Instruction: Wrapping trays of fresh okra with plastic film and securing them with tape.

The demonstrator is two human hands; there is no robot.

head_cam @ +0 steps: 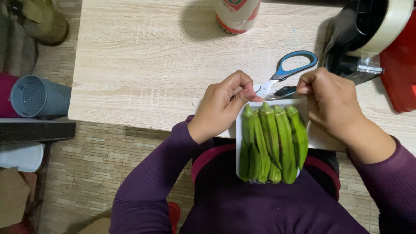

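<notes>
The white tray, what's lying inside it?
Green okra pods lie side by side in the white tray, filling it. The left hand and right hand pinch its far edge. The tray's bottom is covered by the pods, so anything underneath cannot be seen.

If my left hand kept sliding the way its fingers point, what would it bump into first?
The left hand points toward the right across the top edge of the white tray of okra. It would likely meet the scissors first, their blades lying just past the fingertips, though depth is hard to judge.
</notes>
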